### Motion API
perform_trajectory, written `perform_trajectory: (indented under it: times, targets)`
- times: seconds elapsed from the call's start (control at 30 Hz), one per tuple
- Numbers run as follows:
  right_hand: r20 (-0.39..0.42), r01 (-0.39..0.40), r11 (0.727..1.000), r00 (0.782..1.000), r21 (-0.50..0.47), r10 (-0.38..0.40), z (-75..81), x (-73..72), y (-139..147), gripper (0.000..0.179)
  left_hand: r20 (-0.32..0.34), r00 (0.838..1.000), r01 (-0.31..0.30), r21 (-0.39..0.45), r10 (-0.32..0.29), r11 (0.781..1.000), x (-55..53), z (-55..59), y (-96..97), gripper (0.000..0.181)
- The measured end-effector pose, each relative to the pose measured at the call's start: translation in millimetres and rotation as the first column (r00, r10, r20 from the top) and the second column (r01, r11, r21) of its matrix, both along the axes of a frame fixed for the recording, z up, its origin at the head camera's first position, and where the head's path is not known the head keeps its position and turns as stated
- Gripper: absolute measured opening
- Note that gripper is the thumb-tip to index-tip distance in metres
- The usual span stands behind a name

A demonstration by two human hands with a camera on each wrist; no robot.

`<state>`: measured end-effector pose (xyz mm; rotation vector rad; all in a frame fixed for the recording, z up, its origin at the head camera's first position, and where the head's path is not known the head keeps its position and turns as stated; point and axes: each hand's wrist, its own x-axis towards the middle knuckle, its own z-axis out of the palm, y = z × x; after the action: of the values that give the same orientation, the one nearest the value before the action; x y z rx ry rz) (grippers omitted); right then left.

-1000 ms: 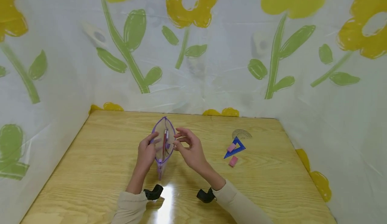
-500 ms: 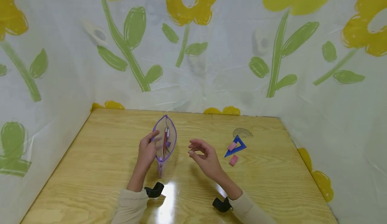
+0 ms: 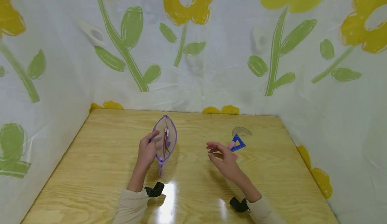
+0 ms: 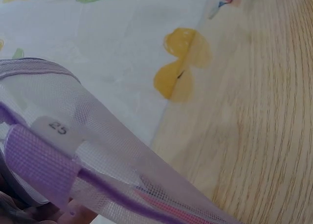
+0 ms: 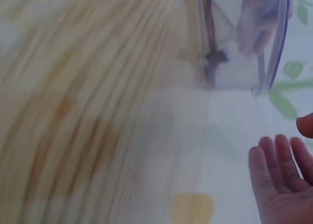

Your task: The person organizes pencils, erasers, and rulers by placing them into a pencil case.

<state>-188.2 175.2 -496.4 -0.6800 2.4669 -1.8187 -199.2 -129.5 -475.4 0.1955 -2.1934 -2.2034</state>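
A see-through mesh pencil case point(image 3: 174, 130) with purple edging stands with its mouth spread wide on the table. My left hand point(image 3: 147, 151) grips its left side, fingers reaching over the rim. Inside show a red pencil point(image 3: 164, 141) and a small purple item point(image 3: 167, 144). In the left wrist view the case's purple tab point(image 4: 41, 163) fills the lower left. My right hand point(image 3: 225, 162) holds nothing, its fingers loosely bent, above the table right of the case. It partly covers two pink blocks, one point(image 3: 231, 145) on a blue set square point(image 3: 241, 146), the other point(image 3: 235, 156) below.
A clear protractor point(image 3: 245, 132) lies just behind the set square. White cloth walls point(image 3: 226, 83) with painted flowers border the wooden table point(image 3: 105, 150) at the back and sides. Both wrists carry black camera mounts point(image 3: 155, 189).
My right hand has drawn away from the case's mouth and moved rightward, now overlapping the pink blocks in the head view. My left hand and the case have stayed put.
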Motion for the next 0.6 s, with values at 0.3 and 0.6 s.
perform_trajectory:
  times: [0.3, 0.6]
  targets:
    - [-0.06, 0.066, 0.988, 0.996, 0.143, -0.058, -6.4, -7.7, 38.3, 0.039, 0.004, 1.0, -0.005, -0.009, 0.005, 1.0, -2.3, -0.1, 1.1, 0.056]
    - [-0.061, 0.161, 0.968, 0.986, 0.195, -0.152, -7.6, -14.3, 67.7, 0.041, 0.02, 1.0, -0.002, -0.026, 0.002, 1.0, -5.0, 2.5, -2.2, 0.058]
